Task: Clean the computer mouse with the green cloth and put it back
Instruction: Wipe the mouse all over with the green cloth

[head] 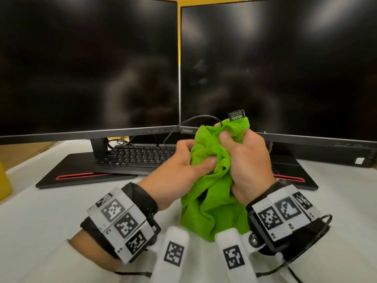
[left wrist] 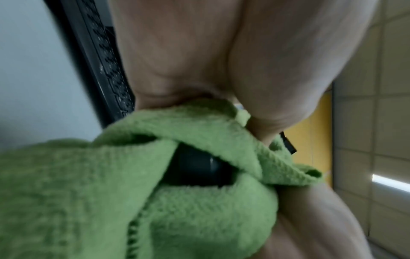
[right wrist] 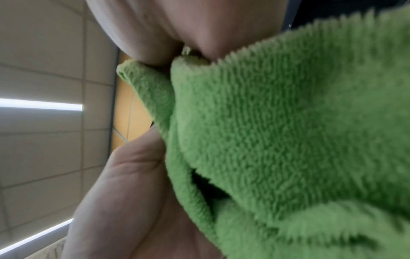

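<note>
We read "ThinkVision" faintly on the lower bezel of the right monitor (head: 277, 64); the black tag (head: 236, 115) at the cloth's top corner carries pale print too small to make out, and the wrist bands show R1 and R2 beside their square markers.

Our left hand (head: 179, 166) has its fingers curled round the bundle from the left, thumb pressed flat on the cloth (head: 212, 180). Our right hand (head: 246, 160) is clenched on the cloth from the right, thumb dug into the folds near the top. Both hands grip — neither is loose.

The mouse (left wrist: 199, 168) is wrapped inside the cloth, held above the worktop (head: 51, 217) in front of the keyboard (head: 138, 156). In the head view it is hidden altogether; in the left wrist view only a glossy black patch shows through a gap in the folds. A black cable (head: 193, 119) arcs out of the top of the bundle and drops behind toward the monitors, so the corded end points up and away from us — the long axis itself we cannot tell. The cloth's lower part hangs down to the worktop between our wrists.

The left monitor (head: 87, 64) is dark, like the right.
</note>
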Motion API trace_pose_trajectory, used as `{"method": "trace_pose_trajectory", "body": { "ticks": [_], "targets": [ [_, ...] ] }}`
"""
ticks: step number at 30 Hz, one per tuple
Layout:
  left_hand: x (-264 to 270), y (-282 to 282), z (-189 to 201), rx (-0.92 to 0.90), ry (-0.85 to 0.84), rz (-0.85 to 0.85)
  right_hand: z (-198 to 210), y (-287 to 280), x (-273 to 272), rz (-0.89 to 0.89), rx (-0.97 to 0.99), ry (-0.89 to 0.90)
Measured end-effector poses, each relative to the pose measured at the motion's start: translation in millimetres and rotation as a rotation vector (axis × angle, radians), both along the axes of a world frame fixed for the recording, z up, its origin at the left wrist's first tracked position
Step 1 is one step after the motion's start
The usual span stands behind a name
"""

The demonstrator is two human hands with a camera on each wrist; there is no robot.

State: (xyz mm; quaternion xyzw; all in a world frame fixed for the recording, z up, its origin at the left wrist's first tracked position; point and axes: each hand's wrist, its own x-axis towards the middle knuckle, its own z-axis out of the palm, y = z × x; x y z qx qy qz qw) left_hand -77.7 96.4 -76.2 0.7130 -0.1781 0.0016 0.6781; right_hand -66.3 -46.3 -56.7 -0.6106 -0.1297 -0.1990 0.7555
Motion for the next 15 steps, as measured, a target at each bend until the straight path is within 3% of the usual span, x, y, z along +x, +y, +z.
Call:
{"method": "trace_pose_trajectory", "body": {
  "ticks": [4, 9, 15],
  "targets": [
    [-2, 0, 1, 0.181, -0.099, -0.083, 2, -1, -3, 0.047, 0.055, 0.041],
    [0, -3, 7, 0.484, -0.325, 0.154, 3, 1, -4, 0.081, 0.223, 0.072],
    [8, 4, 11, 0.515, -0.43, 0.411, 1, 5, -4, 0.227, 0.188, 0.092]
  ]
}}
